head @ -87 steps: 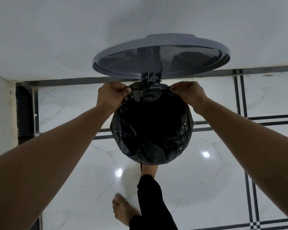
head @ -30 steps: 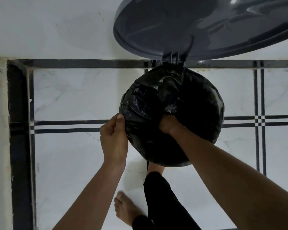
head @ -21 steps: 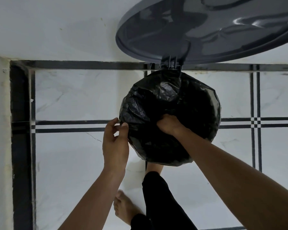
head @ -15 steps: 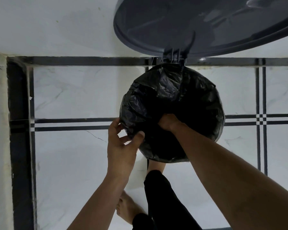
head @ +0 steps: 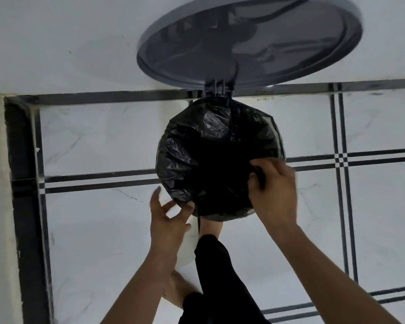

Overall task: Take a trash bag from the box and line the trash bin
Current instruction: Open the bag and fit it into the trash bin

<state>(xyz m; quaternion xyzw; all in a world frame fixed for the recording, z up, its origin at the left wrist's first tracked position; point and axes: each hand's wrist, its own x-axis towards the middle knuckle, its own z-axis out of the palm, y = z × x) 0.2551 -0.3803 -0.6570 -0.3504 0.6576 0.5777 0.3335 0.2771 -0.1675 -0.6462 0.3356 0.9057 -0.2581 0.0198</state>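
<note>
Our right hand (head: 272,190) pinches the trash bag (head: 220,160) at the near right rim of the trash bin (head: 280,139); left hand (head: 171,218), fingers spread, touches the near left edge. Bag drapes over the bin's mouth (lid (head: 248,40) up). Risk: uneven tugging slips the far edge inside.

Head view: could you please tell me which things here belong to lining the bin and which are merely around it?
Part of the job:
- black trash bag, draped over the bin's rim
- raised grey lid
- left hand, at the bag's near edge
- right hand, gripping the bag

Merely around:
- marble floor
- white wall
</note>
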